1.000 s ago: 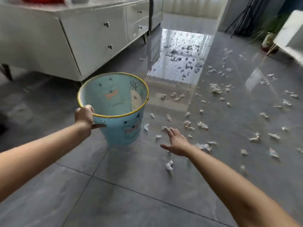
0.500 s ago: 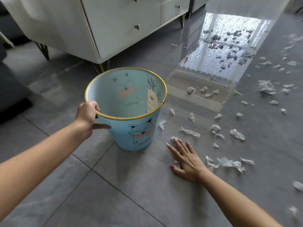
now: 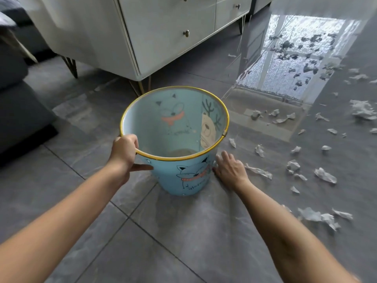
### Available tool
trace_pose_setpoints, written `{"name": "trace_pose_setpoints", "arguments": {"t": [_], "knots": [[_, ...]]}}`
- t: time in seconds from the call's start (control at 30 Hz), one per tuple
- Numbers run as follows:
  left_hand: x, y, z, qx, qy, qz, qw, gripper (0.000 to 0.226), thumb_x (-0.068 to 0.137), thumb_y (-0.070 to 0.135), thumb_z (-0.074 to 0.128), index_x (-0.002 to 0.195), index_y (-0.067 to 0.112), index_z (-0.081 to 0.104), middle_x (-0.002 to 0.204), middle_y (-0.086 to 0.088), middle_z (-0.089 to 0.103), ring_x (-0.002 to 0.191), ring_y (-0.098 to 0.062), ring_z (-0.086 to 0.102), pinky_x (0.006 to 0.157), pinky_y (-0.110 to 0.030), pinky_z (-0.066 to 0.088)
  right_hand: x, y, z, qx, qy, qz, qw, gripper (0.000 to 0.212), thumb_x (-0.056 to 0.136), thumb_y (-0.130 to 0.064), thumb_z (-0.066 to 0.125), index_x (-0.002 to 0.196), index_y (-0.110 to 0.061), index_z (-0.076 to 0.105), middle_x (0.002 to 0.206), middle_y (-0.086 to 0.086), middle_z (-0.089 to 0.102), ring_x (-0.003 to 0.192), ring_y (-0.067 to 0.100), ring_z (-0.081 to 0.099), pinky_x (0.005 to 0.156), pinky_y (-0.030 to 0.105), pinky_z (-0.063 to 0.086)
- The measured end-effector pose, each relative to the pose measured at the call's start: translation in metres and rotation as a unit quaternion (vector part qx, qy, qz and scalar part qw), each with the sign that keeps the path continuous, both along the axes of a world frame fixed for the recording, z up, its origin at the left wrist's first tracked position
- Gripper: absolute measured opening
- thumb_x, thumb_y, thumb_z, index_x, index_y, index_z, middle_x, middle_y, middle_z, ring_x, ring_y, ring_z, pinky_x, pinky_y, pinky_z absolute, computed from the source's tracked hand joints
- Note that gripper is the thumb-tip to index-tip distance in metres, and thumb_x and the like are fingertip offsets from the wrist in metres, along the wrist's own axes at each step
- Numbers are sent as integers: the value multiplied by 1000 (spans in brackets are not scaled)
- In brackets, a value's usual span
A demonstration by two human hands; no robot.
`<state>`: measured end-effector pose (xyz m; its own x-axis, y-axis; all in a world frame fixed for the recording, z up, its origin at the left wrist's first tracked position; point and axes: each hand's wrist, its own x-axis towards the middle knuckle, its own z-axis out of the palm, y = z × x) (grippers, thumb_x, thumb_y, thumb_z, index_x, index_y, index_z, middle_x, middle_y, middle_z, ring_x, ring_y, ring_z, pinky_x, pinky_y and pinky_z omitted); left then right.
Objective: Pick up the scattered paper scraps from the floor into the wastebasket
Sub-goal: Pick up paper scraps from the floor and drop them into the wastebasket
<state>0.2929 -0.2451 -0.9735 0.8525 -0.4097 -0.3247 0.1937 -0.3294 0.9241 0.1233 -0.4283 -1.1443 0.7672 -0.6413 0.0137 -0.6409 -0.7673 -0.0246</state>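
A light blue wastebasket [image 3: 183, 180] with a yellow rim and cartoon foxes stands upright on the grey tile floor. My left hand [image 3: 124, 154] grips its near-left rim, fingers curled over the edge and thumb on the outer wall. My right hand [image 3: 229, 168] lies flat on the floor with straight fingers, right beside the basket's right side. White paper scraps [image 3: 258, 170] lie scattered over the floor to the right; a long crumpled one is just right of my right hand. Whether a scrap lies under that hand is hidden.
A white drawer cabinet [image 3: 163, 37] on thin gold legs stands behind the basket. A dark grey sofa [image 3: 18, 111] fills the left edge. A bright window reflection [image 3: 302, 58] on the glossy tiles holds more scraps. Further scraps [image 3: 318, 217] lie near my right forearm.
The view has dipped and come closer to the basket. My right hand slid left along the floor to the basket's side. My left hand has kept its grip on the rim.
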Motion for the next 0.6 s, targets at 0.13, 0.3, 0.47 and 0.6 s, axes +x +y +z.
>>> {"name": "trace_pose_setpoints", "arguments": {"t": [0.13, 0.3, 0.47, 0.6], "knots": [[-1, -2, 0, -5, 7, 11, 1000, 21, 79, 1, 30, 63, 15, 32, 85, -7, 40, 77, -26, 44, 36, -40, 54, -20, 6, -7, -30, 10, -3, 999, 29, 60, -20, 84, 60, -14, 56, 54, 3, 57, 36, 24, 57, 29, 24, 37], [-3, -2, 1, -10, 17, 14, 1000, 19, 80, 2, 30, 67, 16, 34, 87, -7, 41, 73, -21, 44, 31, -32, 50, -41, 8, 4, 115, -198, -154, 961, 41, 94, -35, 51, 62, -10, 54, 67, 16, 62, 69, 34, 61, 58, 35, 43], [-8, 1, 3, -9, 18, 13, 1000, 46, 82, 3, 30, 121, 1, 52, 83, -4, 39, 70, -18, 41, 31, -34, 51, -41, 15, 43, 283, -556, -252, 740, 50, 100, -34, 34, 53, -17, 31, 45, 0, 37, 42, 17, 36, 47, 28, 28], [-8, 3, 4, -8, 10, 16, 1000, 55, 83, 3, 30, 137, -7, 39, 85, -4, 39, 70, -17, 41, 32, -33, 51, -15, 26, 125, 305, -686, -187, 633, 46, 99, -33, 35, 55, -21, 31, 38, -12, 30, 32, 10, 27, 38, 16, 23]]}}
